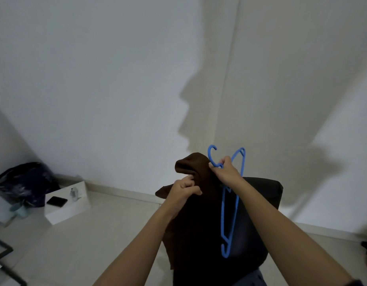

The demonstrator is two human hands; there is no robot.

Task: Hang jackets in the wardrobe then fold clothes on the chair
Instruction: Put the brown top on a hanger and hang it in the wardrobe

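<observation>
– Progress so far?
– Early, I am judging. No wardrobe is showing; a dark chair (269,188) is standing by the wall corner.
– And the jacket?
– The brown jacket (196,213) is hanging in the air in front of that chair. The blue plastic hanger (230,213) is dangling against it, seemingly not yet inside.
– Hands?
– The left hand (183,189) is bunching jacket fabric near the top, and the right hand (225,169) is gripping the hanger under its hook. Hanging and folding are both still waiting.
</observation>
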